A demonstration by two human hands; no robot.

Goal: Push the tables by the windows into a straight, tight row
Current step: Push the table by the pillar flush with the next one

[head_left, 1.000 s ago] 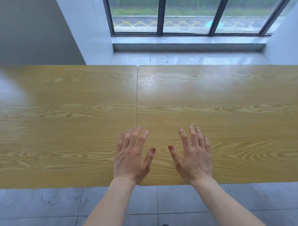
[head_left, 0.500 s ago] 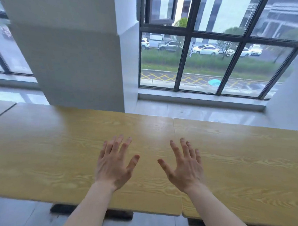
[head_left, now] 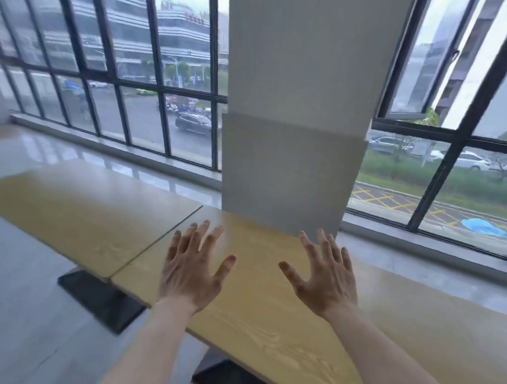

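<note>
Both hands — left hand (head_left: 192, 274), right hand (head_left: 325, 275) — spread wide and empty above the near table (head_left: 266, 322), which abuts the far table (head_left: 81, 211) beside a pillar (head_left: 296, 132).

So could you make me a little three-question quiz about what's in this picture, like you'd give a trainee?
1. True or false: both hands are spread open and hold nothing.
2. What stands between the two stretches of window, just beyond the nearer table?
A. a bookshelf
B. a white pillar
C. a door
3. Fill in: the nearer table and the farther table meet along a thin ____.

Key
1. True. The left hand and right hand are over the nearer table, fingers splayed; whether they touch it cannot be told.
2. B, the white pillar.
3. Seam: the edges lie close together.
</note>
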